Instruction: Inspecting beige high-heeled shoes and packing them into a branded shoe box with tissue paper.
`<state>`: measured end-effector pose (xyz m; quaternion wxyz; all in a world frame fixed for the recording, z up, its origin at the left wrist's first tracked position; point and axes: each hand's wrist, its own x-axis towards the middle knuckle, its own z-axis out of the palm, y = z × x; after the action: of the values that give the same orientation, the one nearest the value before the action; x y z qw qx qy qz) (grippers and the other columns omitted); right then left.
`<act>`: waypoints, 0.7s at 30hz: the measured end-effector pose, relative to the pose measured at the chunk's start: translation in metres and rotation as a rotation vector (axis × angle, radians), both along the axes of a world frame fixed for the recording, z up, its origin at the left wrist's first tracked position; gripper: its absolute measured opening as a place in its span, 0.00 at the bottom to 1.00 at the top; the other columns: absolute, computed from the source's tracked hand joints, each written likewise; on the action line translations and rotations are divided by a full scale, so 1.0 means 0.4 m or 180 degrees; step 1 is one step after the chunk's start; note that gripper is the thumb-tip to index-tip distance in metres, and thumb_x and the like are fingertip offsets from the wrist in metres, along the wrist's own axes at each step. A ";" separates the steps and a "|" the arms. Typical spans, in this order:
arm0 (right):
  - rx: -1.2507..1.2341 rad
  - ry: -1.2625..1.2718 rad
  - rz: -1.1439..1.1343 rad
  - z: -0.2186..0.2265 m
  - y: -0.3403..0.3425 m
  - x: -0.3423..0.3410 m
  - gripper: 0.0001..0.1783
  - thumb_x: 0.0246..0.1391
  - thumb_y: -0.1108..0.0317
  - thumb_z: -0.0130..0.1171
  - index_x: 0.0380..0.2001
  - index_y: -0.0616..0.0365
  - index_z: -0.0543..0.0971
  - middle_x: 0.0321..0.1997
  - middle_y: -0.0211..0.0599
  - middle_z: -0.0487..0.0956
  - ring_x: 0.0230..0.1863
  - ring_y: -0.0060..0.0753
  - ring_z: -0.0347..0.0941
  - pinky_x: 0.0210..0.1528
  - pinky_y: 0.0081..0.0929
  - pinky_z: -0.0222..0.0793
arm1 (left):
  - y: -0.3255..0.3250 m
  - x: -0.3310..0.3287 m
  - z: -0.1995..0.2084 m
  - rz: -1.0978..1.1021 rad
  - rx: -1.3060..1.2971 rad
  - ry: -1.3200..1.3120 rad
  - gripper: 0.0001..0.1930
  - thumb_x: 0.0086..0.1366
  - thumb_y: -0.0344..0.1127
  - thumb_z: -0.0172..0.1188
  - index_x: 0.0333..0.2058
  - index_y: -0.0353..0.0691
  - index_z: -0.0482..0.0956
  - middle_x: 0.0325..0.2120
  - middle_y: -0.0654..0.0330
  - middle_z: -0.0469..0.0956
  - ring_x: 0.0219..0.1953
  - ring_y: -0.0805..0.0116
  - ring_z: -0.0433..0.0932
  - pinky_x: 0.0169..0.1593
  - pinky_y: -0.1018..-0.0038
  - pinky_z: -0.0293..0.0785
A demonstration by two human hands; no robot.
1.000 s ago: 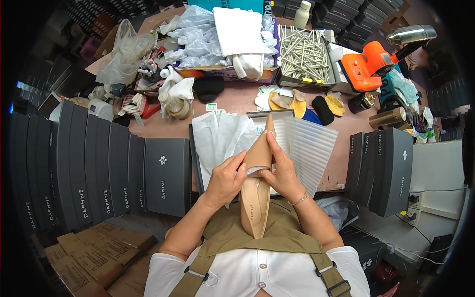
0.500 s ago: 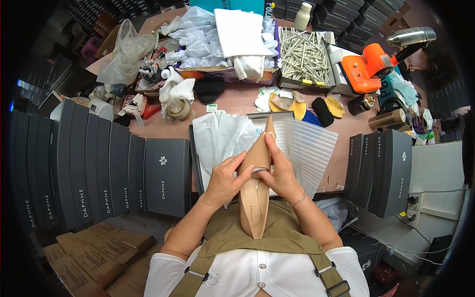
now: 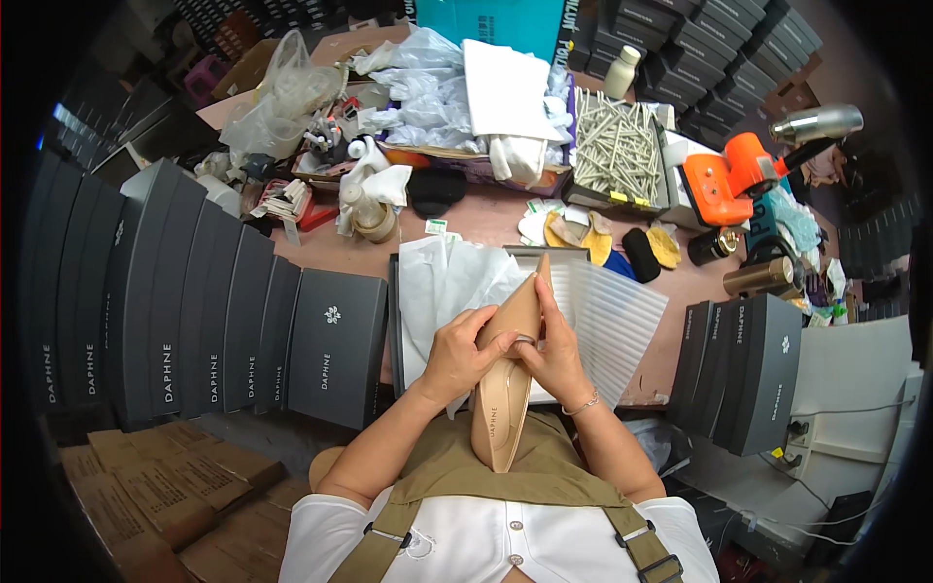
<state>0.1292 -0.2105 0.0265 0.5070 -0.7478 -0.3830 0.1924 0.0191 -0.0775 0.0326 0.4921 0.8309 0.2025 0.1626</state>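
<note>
A beige pointed-toe shoe [image 3: 501, 413] is held between both my hands, its toe pointing away from me and its heel end close to my apron. My left hand [image 3: 455, 358] grips the left side of the front part, with the thumb at the edge of the shoe's opening. On the other side, my right hand [image 3: 556, 358] has its fingers stretched along the toe and its thumb at the same opening. Beneath the shoe lies an open dark box [image 3: 394, 316] with white tissue paper [image 3: 447, 277] and a ridged translucent packing sheet [image 3: 622, 316].
Dark shoeboxes [image 3: 335, 340] stand in a row at left, more shoeboxes [image 3: 724, 369] at right. Behind are a bin of white sticks [image 3: 619, 146], crumpled plastic wrapping [image 3: 418, 87], an orange tool [image 3: 724, 180] and yellow pads [image 3: 663, 246]. Brown cartons [image 3: 165, 496] lie lower left.
My left thumb has shifted right along the edge of the shoe's opening, closer to the right thumb. The view has turned slightly, so the table things sit further right.
</note>
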 end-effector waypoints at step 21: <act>0.0091 0.1981 0.0302 0.027 0.073 -0.195 0.53 0.54 0.77 0.57 0.68 0.53 0.29 0.64 0.48 0.56 0.59 0.35 0.65 0.51 0.26 0.72 | 0.178 -0.168 -0.012 -0.0801 -0.0669 0.0153 0.19 0.65 0.39 0.52 0.48 0.27 0.74 0.38 0.43 0.78 0.39 0.51 0.79 0.42 0.67 0.74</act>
<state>0.0513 -0.1813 0.0371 0.6008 -0.6271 -0.2466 0.4301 -0.0479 -0.0065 0.0277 0.5878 0.7973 0.1245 0.0576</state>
